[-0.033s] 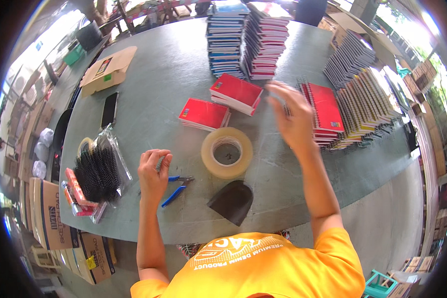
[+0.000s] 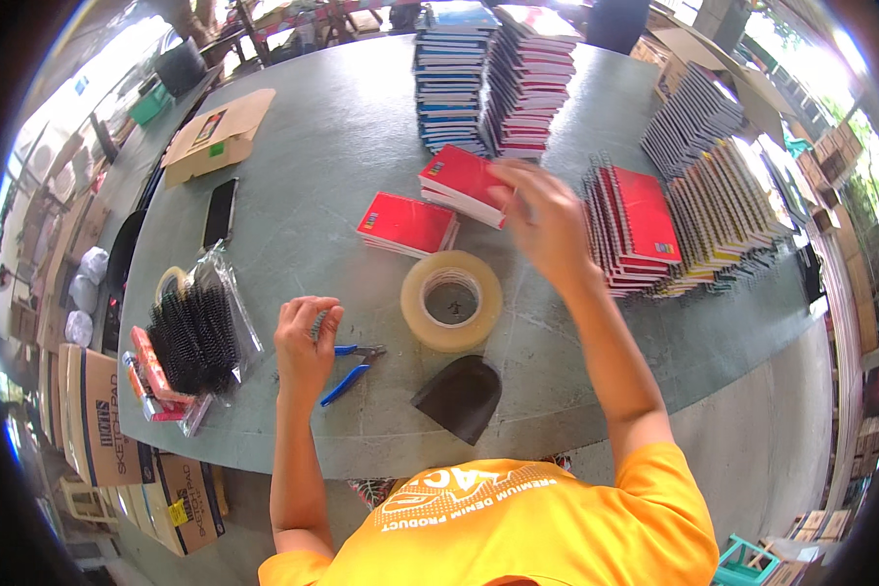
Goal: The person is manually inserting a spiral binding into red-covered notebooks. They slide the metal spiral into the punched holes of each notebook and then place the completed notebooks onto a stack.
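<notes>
My right hand (image 2: 545, 227) is over the right end of a small stack of red notebooks (image 2: 459, 176), fingers and thumb apart. Whether it touches the top cover I cannot tell. A second low stack of red notebooks (image 2: 405, 220) lies just left of it. My left hand (image 2: 308, 337) is near the table's front, fingers curled in toward the thumb; its palm is hidden. Close beside it lie blue-handled cutting pliers (image 2: 352, 374). Between my hands are a wide roll of clear tape (image 2: 415, 313) and a dark, round-ended flat piece (image 2: 459, 396).
Tall stacks of blue (image 2: 449, 88) and red notebooks (image 2: 532, 88) stand at the back. Spiral-bound notebooks (image 2: 645, 215) crowd the right. On the left are a phone (image 2: 220, 213), a cardboard piece (image 2: 220, 137) and black spiral coils (image 2: 193, 337) beside plastic wrap. Cartons (image 2: 107, 415) stand lower left.
My right hand has moved left, from beside the red notebooks to over their right end. My left hand keeps its curled pose. The whole view has shifted slightly.
</notes>
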`<state>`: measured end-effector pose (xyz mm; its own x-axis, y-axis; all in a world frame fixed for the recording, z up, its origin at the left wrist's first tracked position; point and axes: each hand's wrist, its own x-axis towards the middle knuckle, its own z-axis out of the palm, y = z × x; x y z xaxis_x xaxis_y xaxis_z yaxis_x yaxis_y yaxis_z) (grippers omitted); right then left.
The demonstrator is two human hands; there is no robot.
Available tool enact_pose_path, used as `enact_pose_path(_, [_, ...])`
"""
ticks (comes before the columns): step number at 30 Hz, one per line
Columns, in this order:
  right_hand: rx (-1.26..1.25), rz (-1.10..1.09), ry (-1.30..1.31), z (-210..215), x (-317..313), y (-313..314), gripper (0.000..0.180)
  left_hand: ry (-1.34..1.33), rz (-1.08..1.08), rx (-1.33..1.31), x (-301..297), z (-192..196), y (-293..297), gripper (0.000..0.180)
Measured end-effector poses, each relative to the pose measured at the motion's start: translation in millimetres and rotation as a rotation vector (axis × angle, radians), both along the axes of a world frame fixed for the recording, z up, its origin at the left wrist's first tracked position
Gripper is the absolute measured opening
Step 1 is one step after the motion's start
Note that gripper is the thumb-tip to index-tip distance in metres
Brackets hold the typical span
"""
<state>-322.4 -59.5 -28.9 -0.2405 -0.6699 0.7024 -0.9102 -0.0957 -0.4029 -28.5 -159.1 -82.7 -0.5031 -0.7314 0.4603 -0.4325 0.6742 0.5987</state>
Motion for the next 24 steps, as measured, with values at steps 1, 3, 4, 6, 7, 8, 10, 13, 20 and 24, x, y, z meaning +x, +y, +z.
enact_pose_path(1, [-0.012, -0.018, 0.097, -17.9, 0.5, -33.2, 0.03, -0.002, -0.011, -0.012, 2.9, 0.5, 1.9, 0.01])
enact_pose_path(3, [0.051, -0.125, 0.246, -64.6, -5.8, -70.8, 0.035, -0.047, -0.001, -0.007, 13.0, 2.5, 2.1, 0.01])
enact_pose_path(4, [0.123, -0.215, 0.295, -85.3, -9.5, -82.2, 0.036, -0.071, 0.006, -0.009, 19.1, 4.8, 1.8, 0.011])
enact_pose_path(6, [0.221, -0.272, 0.311, -95.1, -4.7, -93.7, 0.037, -0.065, 0.07, 0.007, 39.5, -1.0, -0.6, 0.011])
enact_pose_path(7, [0.254, -0.248, 0.287, -92.9, -3.8, -87.2, 0.036, -0.06, 0.1, 0.022, 46.3, -4.6, -0.5, 0.011])
enact_pose_path(8, [0.288, -0.228, 0.264, -89.6, -3.8, -82.6, 0.036, -0.042, 0.099, 0.083, 48.0, -4.7, -1.7, 0.011])
enact_pose_path(10, [0.317, -0.164, 0.262, -90.5, -3.5, -69.6, 0.035, -0.013, 0.083, 0.226, 43.5, -8.0, 1.6, 0.012])
enact_pose_path(13, [0.454, -0.118, 0.132, -75.7, 0.6, -59.2, 0.035, 0.037, -0.097, 0.383, 14.9, 1.9, 13.9, 0.013])
enact_pose_path(20, [0.079, -0.117, 0.173, -104.2, -46.7, -70.3, 0.034, -0.002, -0.476, 0.209, -62.9, 2.5, 33.3, 0.014])
enact_pose_path(24, [0.121, 0.007, -0.391, -73.7, -31.4, -50.1, 0.029, 0.089, -0.47, 0.442, -62.4, -0.9, 39.9, 0.02])
